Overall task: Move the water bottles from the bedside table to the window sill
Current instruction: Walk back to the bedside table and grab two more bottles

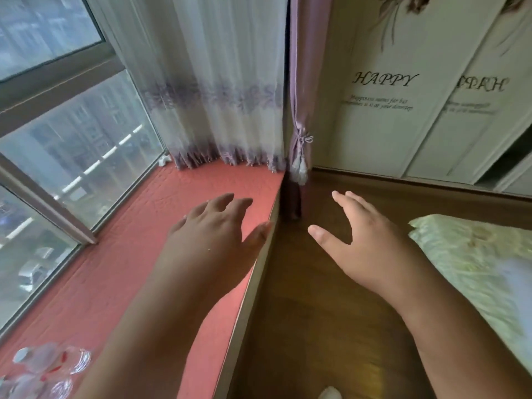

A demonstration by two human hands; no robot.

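Bottles (43, 370) lie on the sill (172, 197) at 7 o'clock; left hand (213, 226) and right hand (359, 240) hover, fingers released, apparently near done.

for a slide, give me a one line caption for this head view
Both hands empty, left hand over the red-padded window sill, right hand above the wood floor, water bottles already on the sill.

Sill pad (138, 254) matt quilted cloth; floor (331, 298) glossy wood; bottles (46, 367) clear plastic.
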